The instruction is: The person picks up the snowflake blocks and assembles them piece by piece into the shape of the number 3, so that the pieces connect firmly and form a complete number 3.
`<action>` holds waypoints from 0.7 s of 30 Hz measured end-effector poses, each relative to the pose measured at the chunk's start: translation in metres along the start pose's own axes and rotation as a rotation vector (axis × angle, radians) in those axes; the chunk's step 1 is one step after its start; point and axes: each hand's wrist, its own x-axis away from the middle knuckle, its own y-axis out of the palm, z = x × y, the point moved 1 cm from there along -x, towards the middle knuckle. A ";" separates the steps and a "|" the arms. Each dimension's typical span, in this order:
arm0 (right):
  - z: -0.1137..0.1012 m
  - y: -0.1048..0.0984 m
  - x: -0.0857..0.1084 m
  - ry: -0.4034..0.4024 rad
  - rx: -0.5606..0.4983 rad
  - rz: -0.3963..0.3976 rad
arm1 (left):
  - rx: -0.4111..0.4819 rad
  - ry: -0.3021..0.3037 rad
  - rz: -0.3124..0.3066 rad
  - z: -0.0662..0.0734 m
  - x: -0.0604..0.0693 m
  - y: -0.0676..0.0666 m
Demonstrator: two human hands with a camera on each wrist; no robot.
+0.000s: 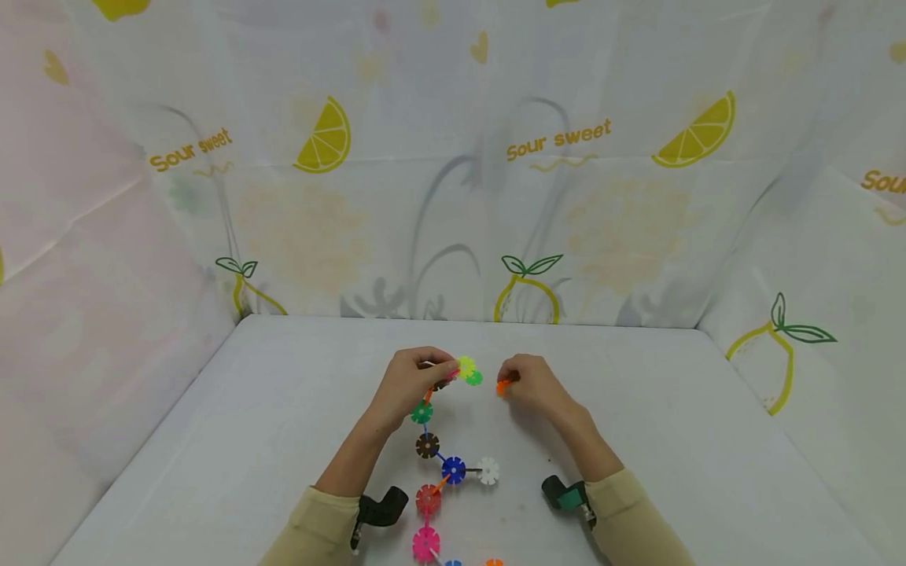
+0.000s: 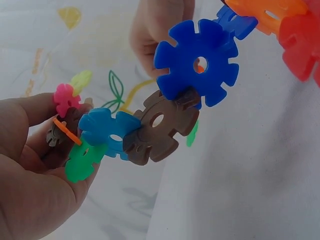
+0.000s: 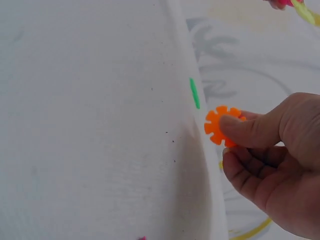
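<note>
My left hand pinches a chain of notched plastic snowflake discs near its far end, around the pink disc and a dark brown one. A yellow disc sticks out past the fingertips. From the hand the chain runs toward me through a green disc, a brown disc and a blue disc, where a white disc branches right. Between thumb and fingers, my right hand pinches a loose orange disc, apart from the chain.
A bright green disc appears to lie on the white table between the hands. Red and pink discs continue the chain toward the near edge. Printed cloth walls the back and sides. Both wrists carry black cameras.
</note>
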 end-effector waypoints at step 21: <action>-0.023 -0.026 0.006 -0.030 -0.200 -0.016 | -0.009 0.008 0.030 -0.001 -0.001 -0.002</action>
